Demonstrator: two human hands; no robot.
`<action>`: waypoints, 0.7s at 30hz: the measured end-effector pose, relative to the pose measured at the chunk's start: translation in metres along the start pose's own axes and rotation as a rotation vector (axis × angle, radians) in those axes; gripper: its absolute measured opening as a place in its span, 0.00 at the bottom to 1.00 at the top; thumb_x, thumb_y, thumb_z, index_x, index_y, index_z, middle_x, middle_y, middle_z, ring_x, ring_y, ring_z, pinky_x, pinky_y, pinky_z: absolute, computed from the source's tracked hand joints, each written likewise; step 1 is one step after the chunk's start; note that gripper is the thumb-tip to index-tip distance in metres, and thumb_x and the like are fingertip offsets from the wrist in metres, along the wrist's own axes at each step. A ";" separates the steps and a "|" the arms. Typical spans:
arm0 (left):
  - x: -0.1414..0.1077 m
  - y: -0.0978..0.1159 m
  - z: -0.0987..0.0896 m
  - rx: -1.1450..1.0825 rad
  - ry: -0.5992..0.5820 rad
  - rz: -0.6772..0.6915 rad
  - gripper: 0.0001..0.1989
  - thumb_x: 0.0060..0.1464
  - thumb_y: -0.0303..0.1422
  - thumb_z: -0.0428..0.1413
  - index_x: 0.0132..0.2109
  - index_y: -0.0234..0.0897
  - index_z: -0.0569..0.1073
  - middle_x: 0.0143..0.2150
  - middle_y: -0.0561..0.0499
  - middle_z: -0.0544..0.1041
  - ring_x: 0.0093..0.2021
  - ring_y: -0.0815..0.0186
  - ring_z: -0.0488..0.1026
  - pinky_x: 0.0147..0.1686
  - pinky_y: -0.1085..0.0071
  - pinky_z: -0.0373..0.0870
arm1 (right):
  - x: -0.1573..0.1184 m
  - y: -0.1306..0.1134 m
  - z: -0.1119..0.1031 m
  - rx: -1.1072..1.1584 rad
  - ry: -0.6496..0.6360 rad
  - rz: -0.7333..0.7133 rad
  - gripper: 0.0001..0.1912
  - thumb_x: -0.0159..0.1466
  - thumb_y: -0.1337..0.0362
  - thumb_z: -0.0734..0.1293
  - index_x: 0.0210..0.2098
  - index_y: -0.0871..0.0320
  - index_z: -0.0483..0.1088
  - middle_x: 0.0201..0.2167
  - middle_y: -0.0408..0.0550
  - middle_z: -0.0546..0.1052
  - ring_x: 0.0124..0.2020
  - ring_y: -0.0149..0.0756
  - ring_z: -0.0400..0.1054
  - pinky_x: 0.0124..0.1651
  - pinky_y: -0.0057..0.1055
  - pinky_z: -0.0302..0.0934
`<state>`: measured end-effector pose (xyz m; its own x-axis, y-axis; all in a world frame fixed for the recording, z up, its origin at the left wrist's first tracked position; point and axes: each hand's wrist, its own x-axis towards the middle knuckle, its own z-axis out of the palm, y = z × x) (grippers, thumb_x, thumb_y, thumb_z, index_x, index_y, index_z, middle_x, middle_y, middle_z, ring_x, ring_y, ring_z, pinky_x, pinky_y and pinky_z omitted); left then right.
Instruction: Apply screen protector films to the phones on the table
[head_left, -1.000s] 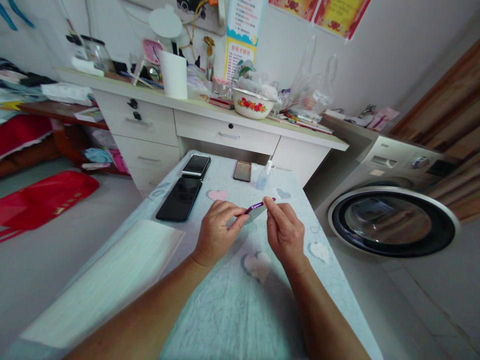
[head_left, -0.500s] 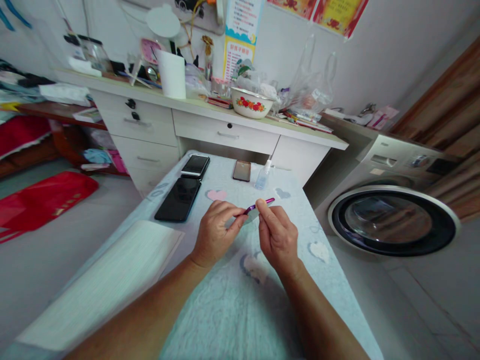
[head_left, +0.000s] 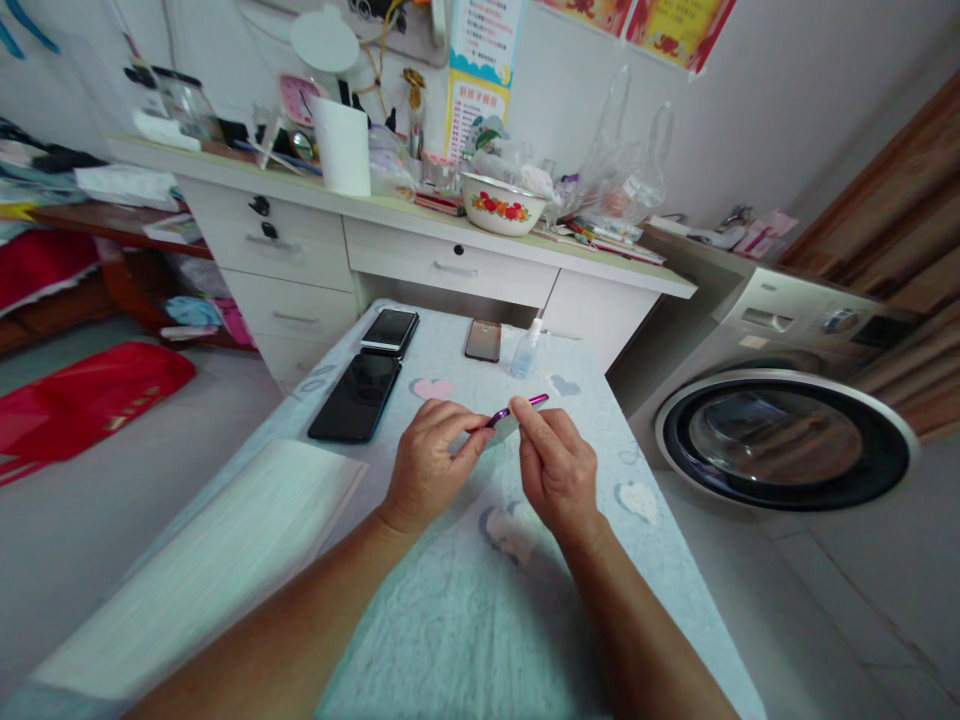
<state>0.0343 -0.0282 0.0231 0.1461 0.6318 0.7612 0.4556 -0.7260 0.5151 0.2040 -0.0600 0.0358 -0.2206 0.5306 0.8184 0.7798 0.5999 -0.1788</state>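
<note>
Between my hands is a thin, shiny purple-rimmed thing (head_left: 537, 400), held above the table and seen nearly edge-on. It looks like a clear phone case, with a pale see-through area below the rim. My left hand (head_left: 433, 455) pinches its left end between thumb and forefinger. Further along the rim, my right hand (head_left: 559, 462) grips it with thumb and curled fingers, and the right end pokes out beyond. A clear spray bottle (head_left: 525, 352) and a brown-tinted phone case or phone (head_left: 483, 340) lie just past my hands.
A large black phone (head_left: 355, 398) and a smaller phone (head_left: 390, 330) lie at the table's left. A pale folded sheet (head_left: 202, 570) covers the left edge. Behind stands a cluttered desk (head_left: 405, 212); the washing machine's round door (head_left: 784, 440) juts out on the right.
Almost nothing differs. Both hands keep the same grip on the purple-rimmed case, and my right fingertips have shifted very slightly left.
</note>
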 end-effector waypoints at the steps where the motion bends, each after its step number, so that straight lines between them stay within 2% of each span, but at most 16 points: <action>1: 0.000 0.000 0.000 0.002 0.001 -0.001 0.03 0.57 0.29 0.58 0.36 0.38 0.76 0.32 0.51 0.77 0.37 0.65 0.71 0.38 0.66 0.68 | 0.000 0.003 -0.001 -0.011 0.011 0.014 0.25 0.67 0.72 0.58 0.62 0.53 0.63 0.38 0.50 0.73 0.37 0.33 0.70 0.41 0.30 0.69; 10: -0.002 -0.002 -0.001 0.004 -0.007 -0.003 0.02 0.57 0.30 0.58 0.37 0.38 0.77 0.33 0.51 0.78 0.37 0.65 0.71 0.39 0.67 0.68 | 0.002 0.016 -0.007 -0.046 0.086 0.135 0.21 0.68 0.72 0.58 0.57 0.53 0.68 0.33 0.46 0.72 0.34 0.33 0.68 0.37 0.29 0.66; 16: 0.000 -0.001 0.000 0.003 -0.007 -0.005 0.03 0.57 0.30 0.58 0.37 0.38 0.77 0.32 0.51 0.77 0.37 0.65 0.71 0.39 0.67 0.68 | 0.003 0.008 -0.004 -0.029 0.081 0.093 0.21 0.68 0.72 0.58 0.59 0.54 0.67 0.32 0.46 0.71 0.33 0.33 0.68 0.37 0.29 0.67; 21: -0.001 -0.002 0.000 -0.006 -0.017 -0.019 0.03 0.57 0.31 0.58 0.37 0.39 0.77 0.32 0.52 0.77 0.37 0.65 0.71 0.38 0.67 0.68 | 0.000 -0.003 0.001 0.031 0.023 0.045 0.24 0.67 0.72 0.58 0.62 0.53 0.63 0.37 0.49 0.72 0.37 0.34 0.70 0.40 0.30 0.68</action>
<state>0.0331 -0.0271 0.0217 0.1530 0.6498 0.7446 0.4529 -0.7158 0.5316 0.2012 -0.0612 0.0361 -0.1723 0.5437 0.8214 0.7699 0.5945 -0.2320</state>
